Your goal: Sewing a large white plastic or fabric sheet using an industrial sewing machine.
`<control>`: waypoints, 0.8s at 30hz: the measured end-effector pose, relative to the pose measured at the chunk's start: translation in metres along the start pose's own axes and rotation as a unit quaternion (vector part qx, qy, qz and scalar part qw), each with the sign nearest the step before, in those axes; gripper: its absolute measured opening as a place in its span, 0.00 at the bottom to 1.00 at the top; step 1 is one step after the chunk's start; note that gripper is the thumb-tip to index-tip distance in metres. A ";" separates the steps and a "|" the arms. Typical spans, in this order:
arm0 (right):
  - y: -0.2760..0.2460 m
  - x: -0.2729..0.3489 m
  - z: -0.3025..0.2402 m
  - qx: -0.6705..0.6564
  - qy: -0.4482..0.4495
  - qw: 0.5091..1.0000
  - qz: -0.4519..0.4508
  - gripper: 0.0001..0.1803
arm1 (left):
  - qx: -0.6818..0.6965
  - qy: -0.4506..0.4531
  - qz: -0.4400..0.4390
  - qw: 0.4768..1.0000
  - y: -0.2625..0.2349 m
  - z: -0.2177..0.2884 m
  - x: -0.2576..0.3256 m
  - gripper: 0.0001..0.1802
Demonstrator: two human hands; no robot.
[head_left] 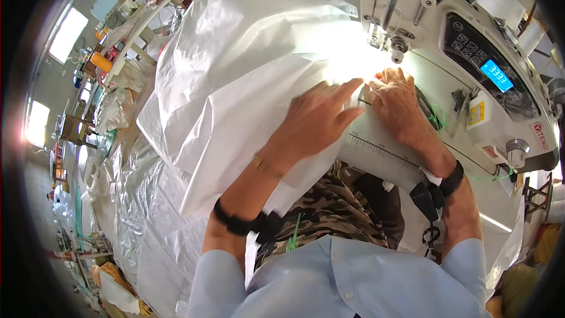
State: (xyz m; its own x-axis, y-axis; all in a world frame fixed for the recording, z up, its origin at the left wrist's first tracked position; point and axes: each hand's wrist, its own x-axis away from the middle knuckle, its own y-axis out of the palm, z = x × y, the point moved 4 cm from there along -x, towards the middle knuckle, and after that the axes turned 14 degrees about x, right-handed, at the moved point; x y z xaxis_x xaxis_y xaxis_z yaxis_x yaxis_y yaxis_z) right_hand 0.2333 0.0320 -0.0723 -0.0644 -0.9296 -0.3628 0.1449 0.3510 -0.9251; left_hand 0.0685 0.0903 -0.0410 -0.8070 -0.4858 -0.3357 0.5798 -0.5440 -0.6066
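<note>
Head view: from where I stand, the white sheet [235, 70] takes up most of the worktop, spread from twelve o'clock round past nine, creased and glossy, its near edge trailing toward seven. Its far right side reaches the white sewing machine [432, 36] at two o'clock, where the lamp glare washes everything out. The left hand [321, 115] lies over the sheet just off centre toward one o'clock, slightly blurred, thumb standing wide of the forefinger. The right hand [397, 103], at two, sits just below the needle area with its fingers curled close together; I cannot tell whether they pinch the sheet. A printed ruler scale [379, 146] crosses the pale table [376, 165] at three, and a lit blue display [497, 76] glows between two and three.

Round the room, crumpled clear plastic [129, 200] heaps at eight, an orange cylinder [101, 62] stands at ten, and bright windows [67, 35] shine at nine and ten.
</note>
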 end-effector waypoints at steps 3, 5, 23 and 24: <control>0.006 0.000 0.003 0.008 -0.010 1.000 0.026 0.13 | -0.062 0.041 0.113 0.991 -0.025 0.001 0.055 0.20; 0.000 -0.003 0.001 0.002 -0.009 1.000 0.028 0.12 | -0.110 0.042 0.175 0.978 -0.044 -0.028 0.079 0.20; 0.021 0.128 -0.198 -0.085 -0.220 0.972 -0.025 0.06 | 0.202 -0.010 0.108 0.973 -0.072 -0.091 0.062 0.16; 0.018 0.131 -0.204 -0.090 -0.209 0.973 -0.021 0.06 | 0.219 -0.052 0.127 0.966 -0.073 -0.096 0.065 0.16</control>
State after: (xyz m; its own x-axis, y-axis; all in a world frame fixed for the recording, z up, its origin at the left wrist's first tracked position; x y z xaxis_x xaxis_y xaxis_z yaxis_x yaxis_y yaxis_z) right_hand 0.0262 -0.0604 -0.1592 0.3471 -0.8949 -0.2807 -0.0260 0.2900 -0.9567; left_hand -0.0372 0.1637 -0.0878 -0.6301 -0.6957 -0.3448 0.7678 -0.6246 -0.1429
